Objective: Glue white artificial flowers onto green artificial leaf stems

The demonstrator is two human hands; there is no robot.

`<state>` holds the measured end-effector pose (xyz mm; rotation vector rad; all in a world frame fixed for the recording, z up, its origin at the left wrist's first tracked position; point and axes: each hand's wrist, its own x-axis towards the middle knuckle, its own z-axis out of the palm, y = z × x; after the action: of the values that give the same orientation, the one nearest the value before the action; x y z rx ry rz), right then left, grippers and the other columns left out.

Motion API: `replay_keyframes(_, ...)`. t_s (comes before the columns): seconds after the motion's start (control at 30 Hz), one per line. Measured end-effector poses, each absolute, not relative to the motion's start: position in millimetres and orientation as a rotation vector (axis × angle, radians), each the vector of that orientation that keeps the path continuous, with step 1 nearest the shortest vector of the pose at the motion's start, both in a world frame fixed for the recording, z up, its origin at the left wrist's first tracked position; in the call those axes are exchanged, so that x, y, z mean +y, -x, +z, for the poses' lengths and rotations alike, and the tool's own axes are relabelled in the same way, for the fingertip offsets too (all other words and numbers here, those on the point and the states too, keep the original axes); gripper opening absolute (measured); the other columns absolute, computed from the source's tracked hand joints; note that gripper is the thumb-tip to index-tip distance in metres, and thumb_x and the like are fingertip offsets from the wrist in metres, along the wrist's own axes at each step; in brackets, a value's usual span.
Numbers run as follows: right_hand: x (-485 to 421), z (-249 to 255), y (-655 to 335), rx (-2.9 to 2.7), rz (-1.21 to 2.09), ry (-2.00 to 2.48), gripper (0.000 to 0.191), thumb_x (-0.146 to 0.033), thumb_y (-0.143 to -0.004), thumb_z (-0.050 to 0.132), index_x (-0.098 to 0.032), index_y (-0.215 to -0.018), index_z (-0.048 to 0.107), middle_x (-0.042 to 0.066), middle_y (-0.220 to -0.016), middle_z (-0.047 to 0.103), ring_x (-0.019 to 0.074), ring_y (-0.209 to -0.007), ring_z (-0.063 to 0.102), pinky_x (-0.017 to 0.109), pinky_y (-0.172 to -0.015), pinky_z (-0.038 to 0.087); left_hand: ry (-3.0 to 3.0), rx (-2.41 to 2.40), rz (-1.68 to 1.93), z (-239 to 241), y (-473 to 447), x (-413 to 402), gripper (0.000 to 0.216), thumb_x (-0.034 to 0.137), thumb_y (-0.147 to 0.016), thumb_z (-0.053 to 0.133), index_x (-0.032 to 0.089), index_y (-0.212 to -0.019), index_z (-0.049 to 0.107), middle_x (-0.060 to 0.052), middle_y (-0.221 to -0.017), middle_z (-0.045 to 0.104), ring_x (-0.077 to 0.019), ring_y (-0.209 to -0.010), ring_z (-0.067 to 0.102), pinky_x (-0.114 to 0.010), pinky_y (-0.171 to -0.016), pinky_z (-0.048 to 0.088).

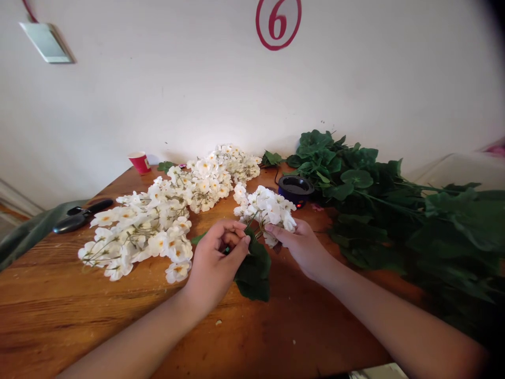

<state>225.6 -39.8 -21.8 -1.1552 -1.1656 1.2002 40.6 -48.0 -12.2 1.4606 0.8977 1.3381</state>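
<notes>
My right hand (302, 245) is closed around a bunch of white artificial flowers (268, 205), thumb pressed on the stems. Close beside it, my left hand (219, 258) pinches a green stem between thumb and fingertips. A dark green leaf (254, 271) hangs below the left fingertips, and another leaf tip shows behind that hand. Where stem and flowers meet is partly covered by my fingers. Just behind the bunch stands a small black round pot (295, 187) with a glowing red light on its front.
White flower sprays (158, 221) lie across the left and back of the wooden table (118, 326). Green leafy stems (379, 210) are heaped on the right. A red paper cup (139, 162) and a black-handled tool (81, 216) stand and lie at the left edge.
</notes>
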Motion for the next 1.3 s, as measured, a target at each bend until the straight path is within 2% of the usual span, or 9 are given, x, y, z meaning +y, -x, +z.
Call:
replay_keyframes(0.17,-39,-23,-226,-1.193,1.180,1.157,0.035,-0.049,-0.075,0.075,-0.017,-0.082,0.063,0.001,-0.068,0.060,0.0133,-0.059,0.052,0.026,-0.051,0.041,-1.346,0.765,1.393,-2,-35,-51,0.020,0.022,-0.079,0.072,0.021,-0.096,0.062,0.000,-0.082,0.062,-0.0120,-0.073,0.060,-0.024,-0.068,0.047)
replay_keyframes(0.43,-40,-26,-230,-1.311,1.088,1.235,0.039,-0.056,-0.077,0.071,-0.018,-0.085,0.063,0.002,-0.070,0.063,0.0141,-0.059,0.052,0.028,-0.053,0.041,-1.292,0.465,1.487,9,-24,-49,0.019,0.022,-0.081,0.063,0.020,-0.100,0.063,-0.005,-0.092,0.061,-0.0203,-0.088,0.061,-0.031,-0.077,0.049)
replay_keyframes(0.57,-44,-21,-229,-1.369,1.062,1.253,0.039,-0.057,-0.078,0.070,-0.019,-0.085,0.062,0.002,-0.071,0.065,0.0147,-0.060,0.053,0.028,-0.055,0.041,-1.538,0.491,1.530,12,-22,-50,0.025,0.020,-0.080,0.066,0.022,-0.106,0.064,-0.009,-0.112,0.058,-0.0253,-0.109,0.056,-0.038,-0.093,0.047)
replay_keyframes(0.67,-46,-17,-228,-1.396,1.048,1.240,0.039,-0.057,-0.079,0.069,-0.019,-0.080,0.059,0.002,-0.068,0.062,0.0141,-0.058,0.051,0.028,-0.054,0.039,-1.797,0.503,1.527,11,-21,-51,0.032,0.015,-0.078,0.068,0.023,-0.109,0.064,-0.010,-0.118,0.056,-0.0285,-0.118,0.053,-0.045,-0.103,0.042)
replay_keyframes(0.87,-49,-12,-226,-1.387,1.029,1.250,0.037,-0.055,-0.079,0.069,-0.021,-0.078,0.058,0.000,-0.063,0.058,0.0135,-0.056,0.048,0.027,-0.053,0.038,-2.168,0.618,1.466,9,-22,-51,0.046,0.005,-0.074,0.069,0.027,-0.113,0.062,-0.010,-0.122,0.058,-0.0289,-0.119,0.054,-0.048,-0.102,0.045)
replay_keyframes(0.97,-50,-11,-226,-1.393,1.031,1.239,0.036,-0.055,-0.079,0.069,-0.020,-0.077,0.058,-0.001,-0.063,0.057,0.0133,-0.056,0.048,0.027,-0.052,0.037,-1.990,0.616,1.432,7,-25,-55,0.040,0.006,-0.079,0.066,0.026,-0.113,0.059,-0.009,-0.120,0.055,-0.0271,-0.116,0.056,-0.045,-0.099,0.048)
replay_keyframes(1.1,-52,-10,-226,-1.399,1.024,1.248,0.034,-0.052,-0.080,0.069,-0.020,-0.077,0.058,-0.002,-0.060,0.055,0.0126,-0.054,0.046,0.026,-0.050,0.034,-1.706,0.533,1.321,6,-29,-60,0.039,0.010,-0.085,0.062,0.029,-0.118,0.053,-0.007,-0.126,0.047,-0.0209,-0.099,0.064,-0.040,-0.089,0.053)
replay_keyframes(1.3,-52,-10,-227,-1.430,1.016,1.223,0.030,-0.049,-0.081,0.069,-0.020,-0.087,0.065,0.002,-0.072,0.065,0.0161,-0.064,0.056,0.027,-0.057,0.041,-1.746,0.539,1.308,2,-27,-56,0.040,0.008,-0.084,0.062,0.030,-0.116,0.053,-0.007,-0.126,0.046,-0.0207,-0.100,0.065,-0.040,-0.091,0.052)
